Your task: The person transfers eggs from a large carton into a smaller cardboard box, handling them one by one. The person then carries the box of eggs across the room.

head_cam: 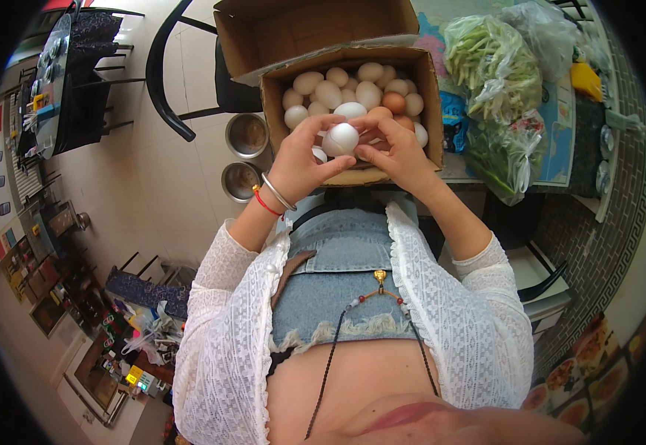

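Over the near edge of an open cardboard box (437, 111), my left hand (306, 158) grips a white egg (341, 140) between thumb and fingers. My right hand (398, 150) is at the egg's right side, its fingers curled; whether it also holds an egg is hidden. White and pale eggs fill much of the box, with several brown eggs (393, 102) towards its right side. Another white egg (318, 154) shows partly beneath my left hand. The two hands hide part of the box's near contents.
Plastic bags of green vegetables (492, 67) and a blue packet (452, 121) lie on the table right of the box. Two metal bowls (247, 136) sit to its left, near a black chair (159, 72). The box's raised flap (317, 28) stands behind.
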